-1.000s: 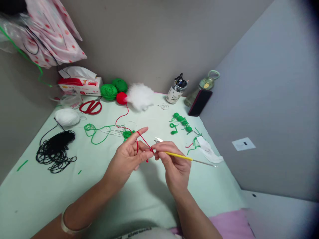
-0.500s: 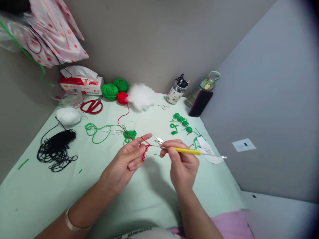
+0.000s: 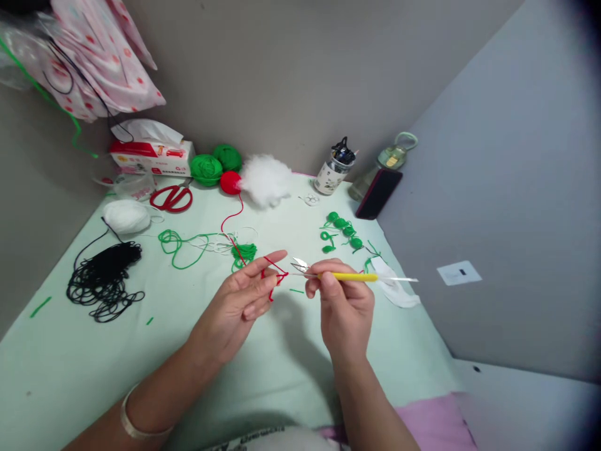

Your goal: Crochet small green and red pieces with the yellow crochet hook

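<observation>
My left hand (image 3: 241, 297) pinches a strand of red yarn (image 3: 275, 275) that runs over its forefinger and back across the table to a red yarn ball (image 3: 230, 182). My right hand (image 3: 340, 300) is closed on a crochet hook with a yellow grip (image 3: 350, 276), its metal tip pointing left into the red loop. Small metal snips (image 3: 300, 265) lie on the pale green table (image 3: 188, 351) just behind the two hands.
At the back stand a tissue box (image 3: 153, 158), two green yarn balls (image 3: 206, 169), white stuffing (image 3: 265, 180), a jar (image 3: 333, 172), a phone (image 3: 378, 193) and a bottle (image 3: 389, 160). Red scissors (image 3: 171, 198), white yarn (image 3: 126, 217), black yarn (image 3: 106, 282) and loose green yarn (image 3: 181, 244) lie left; green crocheted pieces (image 3: 342, 228) right.
My right hand has drawn the hook a little to the right and levelled it. The left hand's forefinger has stretched out, and the red loop sits tighter between the hands.
</observation>
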`<state>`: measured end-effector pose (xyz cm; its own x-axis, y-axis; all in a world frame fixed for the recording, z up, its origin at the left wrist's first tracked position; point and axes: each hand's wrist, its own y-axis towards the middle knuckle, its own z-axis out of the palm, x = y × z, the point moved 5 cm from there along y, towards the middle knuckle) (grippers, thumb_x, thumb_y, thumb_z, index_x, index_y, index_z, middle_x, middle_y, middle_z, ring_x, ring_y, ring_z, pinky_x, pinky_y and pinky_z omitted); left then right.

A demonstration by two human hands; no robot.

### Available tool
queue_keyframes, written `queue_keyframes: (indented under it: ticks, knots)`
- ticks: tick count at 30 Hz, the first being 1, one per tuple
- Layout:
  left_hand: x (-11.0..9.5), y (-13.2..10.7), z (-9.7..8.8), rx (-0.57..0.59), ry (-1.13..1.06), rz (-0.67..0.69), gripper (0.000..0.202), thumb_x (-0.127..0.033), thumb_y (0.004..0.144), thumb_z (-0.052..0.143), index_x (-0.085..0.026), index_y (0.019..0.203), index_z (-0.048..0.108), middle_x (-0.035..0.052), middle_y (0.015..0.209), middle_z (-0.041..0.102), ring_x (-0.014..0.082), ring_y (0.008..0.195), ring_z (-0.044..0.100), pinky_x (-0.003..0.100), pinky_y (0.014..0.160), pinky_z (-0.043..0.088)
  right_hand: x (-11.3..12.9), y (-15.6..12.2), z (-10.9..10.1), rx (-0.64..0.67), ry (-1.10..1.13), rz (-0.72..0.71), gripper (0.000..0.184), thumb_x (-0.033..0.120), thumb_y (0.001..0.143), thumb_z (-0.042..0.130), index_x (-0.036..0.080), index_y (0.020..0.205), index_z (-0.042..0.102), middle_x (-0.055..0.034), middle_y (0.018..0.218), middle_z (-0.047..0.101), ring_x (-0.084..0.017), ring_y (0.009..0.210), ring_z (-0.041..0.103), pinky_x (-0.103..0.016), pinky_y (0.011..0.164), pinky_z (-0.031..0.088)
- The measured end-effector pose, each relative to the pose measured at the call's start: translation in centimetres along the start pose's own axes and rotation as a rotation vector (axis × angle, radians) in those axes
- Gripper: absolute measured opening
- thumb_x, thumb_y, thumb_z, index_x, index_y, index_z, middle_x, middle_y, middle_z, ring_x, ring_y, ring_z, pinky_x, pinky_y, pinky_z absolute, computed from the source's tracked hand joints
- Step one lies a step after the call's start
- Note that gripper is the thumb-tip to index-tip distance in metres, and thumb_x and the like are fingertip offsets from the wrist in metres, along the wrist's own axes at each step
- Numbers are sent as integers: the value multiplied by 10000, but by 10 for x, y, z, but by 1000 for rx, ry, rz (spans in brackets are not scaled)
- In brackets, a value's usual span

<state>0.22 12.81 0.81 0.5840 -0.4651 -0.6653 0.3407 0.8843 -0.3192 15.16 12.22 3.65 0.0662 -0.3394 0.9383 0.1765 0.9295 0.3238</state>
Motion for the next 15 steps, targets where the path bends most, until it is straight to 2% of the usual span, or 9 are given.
queue_keyframes:
  ticks: [3, 7, 10, 15]
  knots:
    - [-4, -1, 2, -41, 134, 114, 483, -213, 832, 783, -294, 1298, 684, -36, 832, 563, 2, 501, 341, 159, 453, 255, -5, 2, 8, 62, 168, 126, 133, 266, 944, 646, 255, 908, 773, -10, 835, 662, -109, 618, 589, -272, 572, 484]
    - [1, -4, 5, -55, 182, 122, 606, -257, 821, 802, -287, 1393, 606, -25, 802, 573, 61, 600, 430, 176, 469, 284, -8, -2, 16, 92, 159, 94, 128, 250, 942, 654, 265, 935, 781, -19, 902, 695, -120, 699, 602, -270, 612, 493]
    - [3, -4, 4, -38, 174, 97, 597, -276, 828, 796, -273, 1393, 603, -27, 791, 569, 67, 604, 411, 187, 481, 287, -10, -4, 16, 101, 88, 91, 138, 251, 951, 646, 273, 959, 782, -31, 948, 743, -147, 811, 637, -277, 667, 502]
    - [-1, -6, 4, -38, 194, 105, 481, -318, 865, 755, -272, 1333, 657, -50, 710, 522, 63, 565, 373, 212, 519, 304, -10, -4, 12, 95, 48, 87, 134, 282, 953, 642, 266, 975, 773, -28, 924, 768, -146, 729, 622, -298, 658, 500]
